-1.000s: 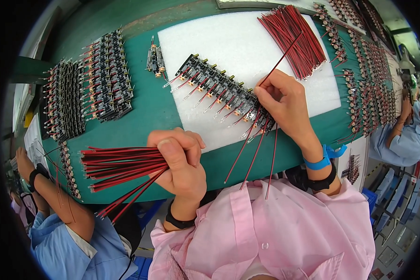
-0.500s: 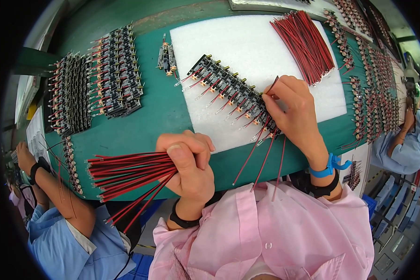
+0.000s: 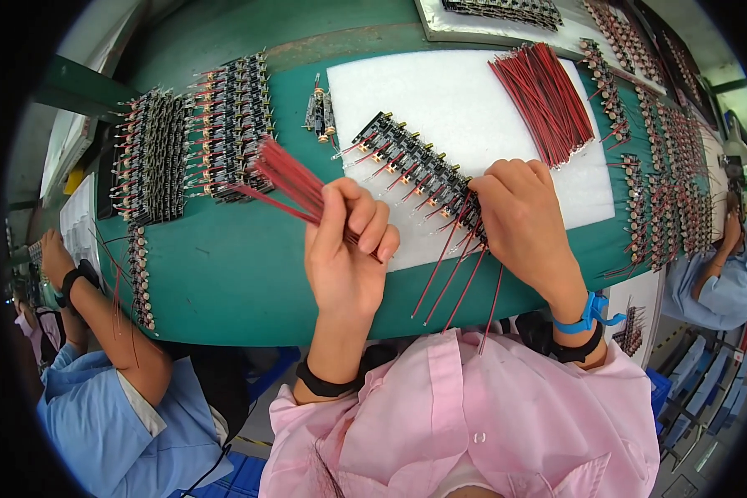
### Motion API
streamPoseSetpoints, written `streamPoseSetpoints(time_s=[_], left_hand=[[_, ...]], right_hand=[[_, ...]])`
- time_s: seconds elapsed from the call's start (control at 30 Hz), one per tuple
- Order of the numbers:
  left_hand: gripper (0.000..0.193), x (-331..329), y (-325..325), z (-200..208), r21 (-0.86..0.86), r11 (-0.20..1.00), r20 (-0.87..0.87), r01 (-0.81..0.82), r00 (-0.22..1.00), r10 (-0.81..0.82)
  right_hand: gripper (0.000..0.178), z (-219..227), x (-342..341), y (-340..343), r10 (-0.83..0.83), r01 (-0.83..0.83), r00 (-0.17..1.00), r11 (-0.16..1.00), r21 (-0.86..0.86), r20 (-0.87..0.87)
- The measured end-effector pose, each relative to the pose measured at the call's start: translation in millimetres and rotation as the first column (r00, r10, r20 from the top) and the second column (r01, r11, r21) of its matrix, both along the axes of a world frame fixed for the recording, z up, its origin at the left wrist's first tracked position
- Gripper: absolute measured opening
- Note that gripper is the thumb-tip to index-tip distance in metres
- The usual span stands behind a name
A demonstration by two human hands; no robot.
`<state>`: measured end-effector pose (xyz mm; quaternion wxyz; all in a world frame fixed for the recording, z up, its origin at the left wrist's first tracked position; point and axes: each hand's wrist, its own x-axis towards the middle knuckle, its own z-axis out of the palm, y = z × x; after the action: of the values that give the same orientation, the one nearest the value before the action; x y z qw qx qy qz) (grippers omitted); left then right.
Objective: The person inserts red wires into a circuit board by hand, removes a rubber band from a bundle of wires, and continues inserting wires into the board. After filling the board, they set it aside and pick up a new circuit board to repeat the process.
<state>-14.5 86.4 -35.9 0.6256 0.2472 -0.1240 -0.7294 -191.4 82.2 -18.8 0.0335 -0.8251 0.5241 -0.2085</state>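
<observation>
My left hand [image 3: 353, 241] is closed around a bundle of thin red and black wires [image 3: 286, 176], raised above the green mat with the wire ends pointing up and left. A slanting row of small black circuit boards [image 3: 423, 166] lies on a white foam sheet [image 3: 423, 79]. Over the near right end of that row is my right hand [image 3: 523, 228], its fingers pinched down at the boards. Whatever they grip is hidden behind the knuckles. From the boards beside this hand, several loose red and black wires [image 3: 465, 286] hang toward me.
A pile of red and black wires [image 3: 544, 104] rests on the foam's far right. Stacked board rows [image 3: 153, 158] stand at left on the green mat [image 3: 224, 274]. More boards with round parts [image 3: 656, 183] line the right. Co-workers' arms [image 3: 112, 319] show at both sides.
My left hand has turned, swinging the wire bundle from pointing left to pointing up-left. The right hand has lowered onto the row's end, and one more wire hangs there.
</observation>
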Motion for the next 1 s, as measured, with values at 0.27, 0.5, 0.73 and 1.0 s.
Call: streamPoseSetpoints(time_s=[0.27,0.5,0.73,1.0], left_hand=[[0.025,-14,-4,7,0.024,0.994,0.026,0.109,0.994,-0.110],[0.030,-19,-2,12,-0.100,0.977,0.112,0.188,0.978,-0.176],[0.034,-14,3,3,-0.173,0.960,0.138,0.219,0.971,-0.197],[0.030,-11,6,4,0.004,1.000,0.084,-0.028,0.996,0.028]], right_hand=[[0.003,22,12,-1,-0.035,-0.031,0.907,0.988,0.148,0.420],[0.007,22,34,0,0.002,-0.200,0.855,0.924,0.327,0.519],[0.005,16,41,1,-0.045,-0.212,0.803,0.910,0.355,0.594],[0.010,10,42,-3,-0.115,-0.316,0.623,0.868,0.383,0.774]])
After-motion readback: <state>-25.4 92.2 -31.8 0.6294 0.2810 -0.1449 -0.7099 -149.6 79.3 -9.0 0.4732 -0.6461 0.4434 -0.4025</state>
